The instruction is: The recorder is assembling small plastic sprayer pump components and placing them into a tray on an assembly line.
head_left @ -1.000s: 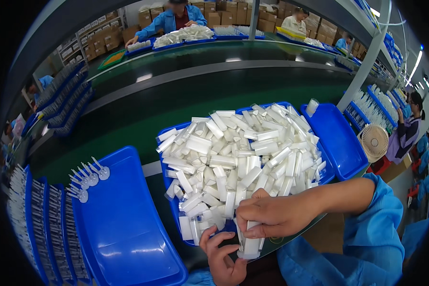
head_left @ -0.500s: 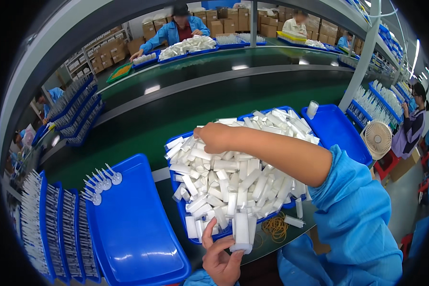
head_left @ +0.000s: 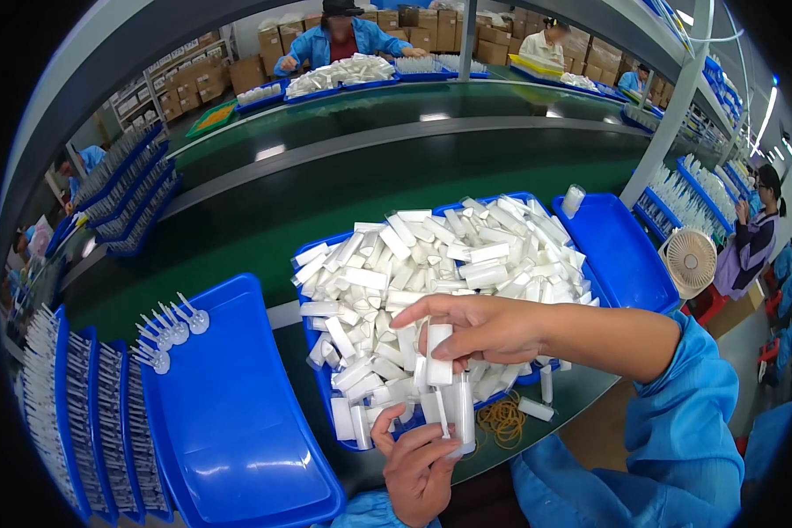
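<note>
My left hand (head_left: pixel 421 471) is low in the middle, its thumb and fingers closed round the lower end of an upright clear plastic tube (head_left: pixel 465 409), with a white strip beside it. Just above, my right hand (head_left: pixel 493 327) pinches a short white tube (head_left: pixel 439 354) between thumb and fingers, its index finger stretched to the left. That tube is held close over the top of what my left hand holds; whether they touch I cannot tell. Both hands are at the near side of a heap of white-filled clear tubes (head_left: pixel 387 264) in blue trays (head_left: pixel 319 374).
An almost bare blue tray (head_left: pixel 238 414) at left carries several white stemmed pieces (head_left: pixel 174 330). Stacked trays (head_left: pixel 88 422) stand beyond it. Rubber bands (head_left: pixel 502 421) lie near the front edge. At right are another blue tray (head_left: pixel 620 251) and a fan (head_left: pixel 688 257). Co-workers sit across the belt.
My right hand has come back from the far left of the heap toward my left hand, now with a white tube in its fingers. My left hand keeps its hold.
</note>
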Available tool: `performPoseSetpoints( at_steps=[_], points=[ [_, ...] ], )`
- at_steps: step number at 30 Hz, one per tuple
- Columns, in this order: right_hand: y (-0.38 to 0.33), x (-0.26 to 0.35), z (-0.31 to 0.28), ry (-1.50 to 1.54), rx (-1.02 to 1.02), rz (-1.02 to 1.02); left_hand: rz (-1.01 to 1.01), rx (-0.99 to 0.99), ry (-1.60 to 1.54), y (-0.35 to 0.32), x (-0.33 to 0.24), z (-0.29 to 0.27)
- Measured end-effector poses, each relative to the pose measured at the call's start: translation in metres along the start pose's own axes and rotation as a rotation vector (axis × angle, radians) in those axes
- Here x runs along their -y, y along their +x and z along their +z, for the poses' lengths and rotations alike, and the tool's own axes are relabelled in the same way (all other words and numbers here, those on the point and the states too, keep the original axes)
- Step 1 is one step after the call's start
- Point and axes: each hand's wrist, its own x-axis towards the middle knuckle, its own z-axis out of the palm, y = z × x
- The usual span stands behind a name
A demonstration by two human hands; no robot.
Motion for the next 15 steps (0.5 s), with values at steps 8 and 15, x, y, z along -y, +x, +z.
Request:
performPoseSetpoints(
  at_steps=[8,15],
  points=[
    [-0.018,-0.006,-0.002,-0.301,0.042,-0.095,0.020,0.108,0.060,-0.001,-0.004,0.000],
    [-0.043,0.005,0.001,-0.841,0.021,-0.172,0.044,0.209,0.111,-0.007,0.000,0.001]
  ],
)
